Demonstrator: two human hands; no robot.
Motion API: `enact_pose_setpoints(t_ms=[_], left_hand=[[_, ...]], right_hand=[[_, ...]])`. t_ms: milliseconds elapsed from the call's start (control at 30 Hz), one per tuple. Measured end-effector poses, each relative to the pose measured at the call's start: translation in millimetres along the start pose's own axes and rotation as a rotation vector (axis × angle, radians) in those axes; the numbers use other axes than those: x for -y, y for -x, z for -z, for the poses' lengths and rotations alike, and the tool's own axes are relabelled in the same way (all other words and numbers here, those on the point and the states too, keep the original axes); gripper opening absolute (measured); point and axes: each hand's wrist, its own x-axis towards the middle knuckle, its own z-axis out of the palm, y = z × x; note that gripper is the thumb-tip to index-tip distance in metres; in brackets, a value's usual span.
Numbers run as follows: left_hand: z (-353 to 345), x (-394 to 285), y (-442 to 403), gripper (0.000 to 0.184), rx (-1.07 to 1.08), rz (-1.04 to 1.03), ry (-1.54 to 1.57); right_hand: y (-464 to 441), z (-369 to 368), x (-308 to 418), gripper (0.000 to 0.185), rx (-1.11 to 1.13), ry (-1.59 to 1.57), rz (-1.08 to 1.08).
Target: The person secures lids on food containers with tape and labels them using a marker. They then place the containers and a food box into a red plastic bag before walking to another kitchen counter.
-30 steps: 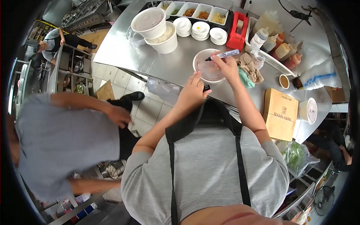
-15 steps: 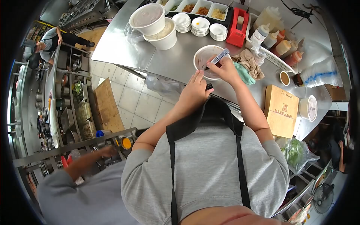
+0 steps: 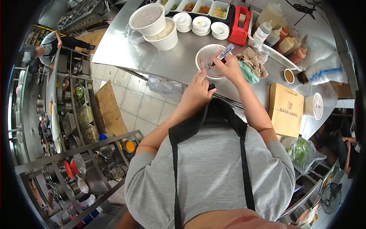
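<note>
A round white tub (image 3: 204,57) with a translucent lid stands near the front edge of the steel counter (image 3: 167,66). Dark handwritten marks show on its lid. My right hand (image 3: 231,68) pinches a marker (image 3: 225,52), its tip down at the lid. My left hand (image 3: 196,91) steadies the tub's near rim with its fingertips and holds a black marker cap (image 3: 211,87) near the thumb. A beige cloth (image 3: 252,63) and a green cloth (image 3: 248,72) lie just right of my right hand.
Two stacked tubs (image 3: 148,20), small white dishes (image 3: 201,23), a red tape dispenser (image 3: 240,26) and a basket (image 3: 280,60) of squeeze bottles stand behind. At right are a sauce cup (image 3: 289,76), a cardboard box (image 3: 286,110) and another tub (image 3: 313,106). A person stands far left.
Dark writing has appeared on the tub's lid, and my right hand has shifted slightly with the marker. The co-worker in grey at lower left has moved almost out of view.
</note>
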Motion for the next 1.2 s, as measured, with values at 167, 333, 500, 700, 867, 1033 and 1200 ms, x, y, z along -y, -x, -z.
enact_pose_setpoints(t_ms=[167,333,500,700,867,1033,1200], left_hand=[[-2.0,2.2,0.2,0.034,0.002,-0.012,-0.014],[-8.7,6.1,0.8,0.035,-0.023,-0.02,-0.018],[-9.9,7.8,1.7,0.035,-0.049,-0.048,-0.037],[-7.7,7.0,0.2,0.035,-0.043,-0.056,-0.037],[-7.5,6.4,1.4,0.034,-0.024,-0.039,-0.026],[-7.3,6.5,1.5,0.034,-0.028,-0.041,-0.022],[-6.8,5.4,1.8,0.032,-0.021,-0.027,-0.015]], right_hand=[[-5.5,3.8,-5.5,0.014,0.008,-0.041,-0.014],[-7.5,13.8,-10.3,0.022,-0.007,0.013,-0.033],[-7.1,10.4,-13.4,0.022,-0.048,-0.067,-0.047],[-5.4,11.5,-14.0,0.017,-0.084,-0.038,-0.054],[-4.1,11.7,-12.8,0.016,-0.102,-0.024,-0.013],[-5.9,13.9,-11.3,0.011,-0.164,-0.048,-0.053],[-5.7,16.5,-10.2,0.01,-0.141,0.007,0.018]])
